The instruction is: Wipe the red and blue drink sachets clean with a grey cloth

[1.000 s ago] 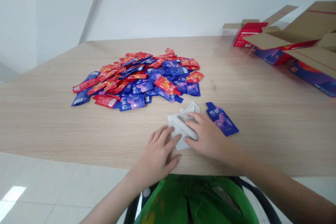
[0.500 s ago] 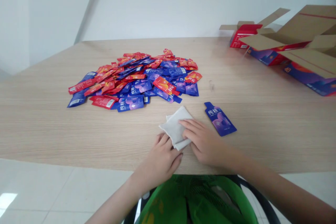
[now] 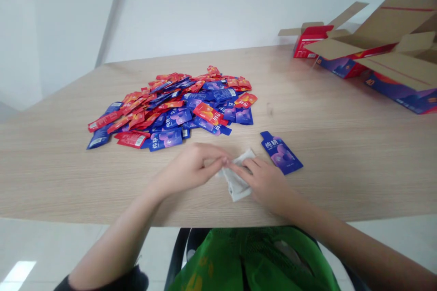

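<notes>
A folded white cloth (image 3: 238, 186) lies on the table close to the front edge. At its upper left corner, my left hand (image 3: 194, 166) has thumb and fingertips pinched together; the bit of cloth between them is mostly hidden. My right hand (image 3: 268, 181) grips the cloth from the right, with its index fingertip meeting the left fingertips. Just beyond my right hand lies a single blue-purple spouted pouch (image 3: 282, 153), flat on the table.
A heap of red and blue pouches (image 3: 170, 111) spreads across the table (image 3: 102, 186) beyond my hands. At the right back stand opened cardboard boxes, a red box (image 3: 309, 43) and a blue printed box (image 3: 396, 93), flaps spread. A wall rises behind.
My left hand has come up from under the cloth to its upper left corner and closed into a pinch. The cloth is now folded narrower. The view has shifted slightly.
</notes>
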`<act>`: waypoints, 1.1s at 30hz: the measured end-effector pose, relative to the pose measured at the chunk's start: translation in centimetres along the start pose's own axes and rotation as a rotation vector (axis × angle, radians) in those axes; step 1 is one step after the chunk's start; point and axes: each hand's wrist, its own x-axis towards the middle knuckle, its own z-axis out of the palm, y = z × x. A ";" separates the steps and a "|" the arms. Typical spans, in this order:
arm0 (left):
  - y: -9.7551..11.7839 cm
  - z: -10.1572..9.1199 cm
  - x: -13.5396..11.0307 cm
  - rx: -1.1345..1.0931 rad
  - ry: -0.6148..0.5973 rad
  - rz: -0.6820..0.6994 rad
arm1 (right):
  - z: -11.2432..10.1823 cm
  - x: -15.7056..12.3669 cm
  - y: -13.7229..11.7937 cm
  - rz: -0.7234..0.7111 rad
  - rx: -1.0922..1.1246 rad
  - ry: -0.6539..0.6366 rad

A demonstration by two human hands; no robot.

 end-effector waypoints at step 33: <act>-1.8 11.1 2.7 0.694 -0.050 -0.072 | 1.4 0.1 9.0 0.249 -0.109 0.082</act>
